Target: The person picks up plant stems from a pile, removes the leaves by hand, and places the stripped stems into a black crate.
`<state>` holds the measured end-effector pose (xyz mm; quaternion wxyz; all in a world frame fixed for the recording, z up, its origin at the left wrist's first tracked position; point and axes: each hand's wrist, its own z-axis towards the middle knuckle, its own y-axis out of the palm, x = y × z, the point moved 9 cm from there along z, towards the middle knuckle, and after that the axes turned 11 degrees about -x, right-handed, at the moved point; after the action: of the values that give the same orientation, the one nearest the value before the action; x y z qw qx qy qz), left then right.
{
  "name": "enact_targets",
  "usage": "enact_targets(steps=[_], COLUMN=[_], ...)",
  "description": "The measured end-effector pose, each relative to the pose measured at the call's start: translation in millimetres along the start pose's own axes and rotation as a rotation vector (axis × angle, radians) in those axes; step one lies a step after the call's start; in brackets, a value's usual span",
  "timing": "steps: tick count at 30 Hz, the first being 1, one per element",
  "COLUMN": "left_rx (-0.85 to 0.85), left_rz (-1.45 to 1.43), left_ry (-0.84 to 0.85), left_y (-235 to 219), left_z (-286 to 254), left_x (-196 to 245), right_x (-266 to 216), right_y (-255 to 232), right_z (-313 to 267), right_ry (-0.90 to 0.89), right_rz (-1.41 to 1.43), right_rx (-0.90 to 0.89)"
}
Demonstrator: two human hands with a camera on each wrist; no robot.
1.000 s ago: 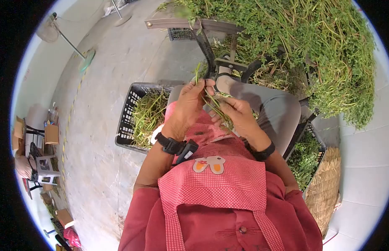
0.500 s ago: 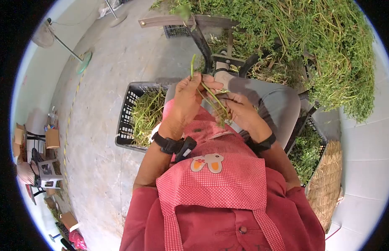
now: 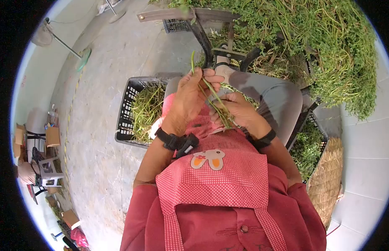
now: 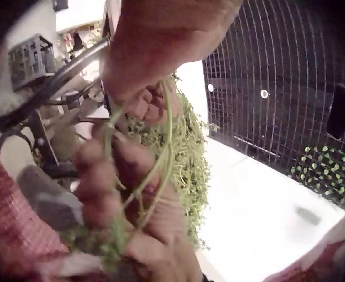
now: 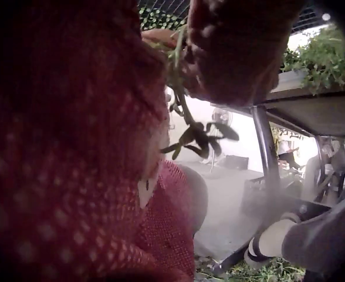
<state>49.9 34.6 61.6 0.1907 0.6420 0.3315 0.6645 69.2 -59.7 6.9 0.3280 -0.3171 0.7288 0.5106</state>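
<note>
In the head view my left hand (image 3: 187, 97) pinches a few thin green plant stems (image 3: 215, 93) between thumb and fingers, and one pale end sticks up past the fingertips. My right hand (image 3: 241, 112) holds the lower, leafy part of the same stems, close over the red checked apron (image 3: 215, 180). Both hands are over the lap. The left wrist view shows the forked stems (image 4: 168, 138) running between the two hands, blurred near the bottom. Small leaves (image 5: 200, 138) dangle under the right hand in the right wrist view.
A black crate (image 3: 126, 109) of cut stems stands on the floor left of the lap. Ahead and right, a large heap of leafy greens (image 3: 303, 46) overhangs a table's edge. A second crate with greens (image 3: 305, 154) is at the right, beside a straw mat (image 3: 326, 180).
My left hand has shifted slightly forward with the stems, and more of their length shows between the hands. The right hand has stayed near the lap, its fingers changing position along the stems.
</note>
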Motion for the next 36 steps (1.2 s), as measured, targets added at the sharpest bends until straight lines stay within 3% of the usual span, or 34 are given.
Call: enact_targets(steps=[3, 5, 6, 8, 10, 16, 24, 26, 32, 34, 36], left_rx=[-0.058, -0.088, -0.119, -0.107, -0.162, -0.26, -0.185, -0.162, -0.125, 0.106, 0.057], left_rz=[-0.018, -0.069, -0.121, -0.224, -0.438, -0.584, -0.564, -0.524, -0.414, -0.298, -0.259], left_ry=[-0.039, 0.003, 0.049, 0.036, 0.026, 0.078, 0.114, 0.126, 0.112, 0.086, 0.082], left_y=[-7, -4, -2, -8, -15, -20, -36, -39, -35, -36, -32], left_z=[5, 5, 5, 8, 11, 13, 19, 21, 18, 11, 11], left_x=[-18, -7, 2, 12, 15, 24, 23, 24, 21, 14, 7], right_x=[6, 4, 1, 0, -5, -1, 17, 5, 9, 8, 7], right_y=[-24, -51, -48, -44, -35, -10, 27, 29, 12, 13, 11], right_z=[7, 18, 14, 6, 3, 8, 9, 4, 7, 6, 8], right_ry=[-0.038, -0.164, -0.167, -0.196, -0.166, -0.172, 0.033, -0.017, -0.058, -0.059, -0.059], right_rz=[-0.089, -0.475, -0.468, -0.008, 0.069, 0.273, 0.272, 0.113, -0.023, -0.031, -0.045], right_rx=[0.166, 0.249, 0.253, 0.165, 0.114, -0.054, -0.225, -0.166, -0.082, -0.05, -0.019])
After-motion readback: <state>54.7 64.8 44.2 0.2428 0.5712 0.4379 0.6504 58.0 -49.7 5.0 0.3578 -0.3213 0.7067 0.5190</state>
